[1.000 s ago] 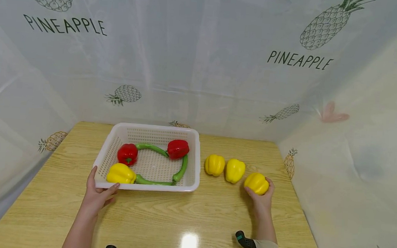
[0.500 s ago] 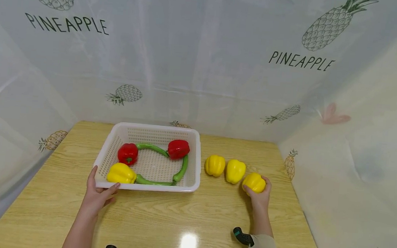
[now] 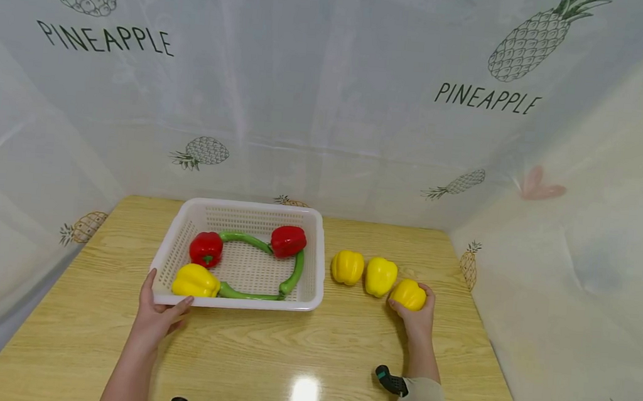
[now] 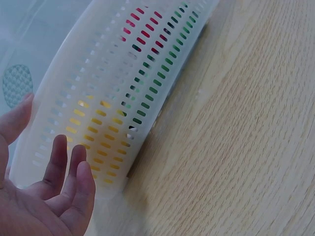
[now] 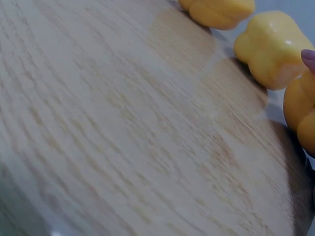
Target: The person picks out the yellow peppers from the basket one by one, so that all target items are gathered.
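Note:
My left hand holds the near left corner of a white plastic basket, thumb at the front rim and a finger along the left side. In the left wrist view, several other fingers curl loosely outside the perforated wall. At the right, my right hand grips a yellow bell pepper between thumb and fingers, low over the table. Just left of it are two more yellow bell peppers, a nearer one and a farther one. The right wrist view catches only a thumb tip at the held pepper.
Inside the basket lie a yellow bell pepper, two red bell peppers, one left and one right, and several long green peppers. A pineapple-print curtain hangs behind the wooden table.
My right hand has shifted slightly left with the yellow bell pepper, bringing it closer to the other two. The left hand and the basket have stayed in place.

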`<state>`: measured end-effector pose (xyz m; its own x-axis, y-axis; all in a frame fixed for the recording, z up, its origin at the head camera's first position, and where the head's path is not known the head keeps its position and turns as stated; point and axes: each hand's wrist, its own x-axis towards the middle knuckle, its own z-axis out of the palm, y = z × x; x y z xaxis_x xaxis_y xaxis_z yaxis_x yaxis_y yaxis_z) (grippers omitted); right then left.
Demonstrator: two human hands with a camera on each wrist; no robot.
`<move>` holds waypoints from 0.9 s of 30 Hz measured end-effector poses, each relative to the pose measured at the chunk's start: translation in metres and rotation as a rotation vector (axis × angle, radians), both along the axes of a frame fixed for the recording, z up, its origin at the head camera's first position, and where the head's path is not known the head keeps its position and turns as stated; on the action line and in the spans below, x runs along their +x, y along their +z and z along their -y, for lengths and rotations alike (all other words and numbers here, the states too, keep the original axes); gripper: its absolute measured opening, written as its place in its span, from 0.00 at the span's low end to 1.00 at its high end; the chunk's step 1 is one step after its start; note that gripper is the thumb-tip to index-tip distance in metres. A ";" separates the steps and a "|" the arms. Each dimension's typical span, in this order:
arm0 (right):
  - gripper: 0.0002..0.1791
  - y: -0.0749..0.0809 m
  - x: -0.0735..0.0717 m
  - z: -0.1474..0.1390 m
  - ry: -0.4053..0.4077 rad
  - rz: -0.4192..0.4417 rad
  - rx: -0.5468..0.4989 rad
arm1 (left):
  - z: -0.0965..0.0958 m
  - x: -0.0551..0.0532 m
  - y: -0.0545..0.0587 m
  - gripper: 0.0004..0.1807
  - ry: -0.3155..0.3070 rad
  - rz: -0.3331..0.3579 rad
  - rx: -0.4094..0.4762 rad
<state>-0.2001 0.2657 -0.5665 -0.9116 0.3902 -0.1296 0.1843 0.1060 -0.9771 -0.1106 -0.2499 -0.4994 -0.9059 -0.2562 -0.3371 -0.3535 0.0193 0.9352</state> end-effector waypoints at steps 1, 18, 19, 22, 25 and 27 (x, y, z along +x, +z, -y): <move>0.54 0.000 0.000 0.000 0.001 -0.003 0.004 | 0.000 0.000 0.000 0.61 -0.001 0.000 -0.001; 0.57 -0.005 0.004 0.002 0.000 -0.089 0.050 | -0.001 0.001 0.001 0.60 -0.004 0.017 -0.011; 0.56 -0.005 0.004 0.002 0.000 -0.092 0.049 | -0.001 0.001 0.001 0.60 -0.004 0.017 -0.008; 0.55 -0.005 0.004 0.001 0.001 -0.099 0.055 | 0.000 0.001 0.000 0.61 -0.004 0.011 -0.004; 0.55 -0.006 0.005 0.002 0.000 -0.101 0.066 | -0.001 0.001 0.000 0.61 0.001 0.010 -0.002; 0.54 -0.006 0.006 0.002 -0.005 -0.099 0.079 | -0.001 0.001 0.000 0.60 0.003 0.007 -0.004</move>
<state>-0.1944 0.2635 -0.5730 -0.9164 0.4002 -0.0074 0.0876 0.1825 -0.9793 -0.1100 -0.2494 -0.4991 -0.9028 -0.2604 -0.3424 -0.3601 0.0222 0.9326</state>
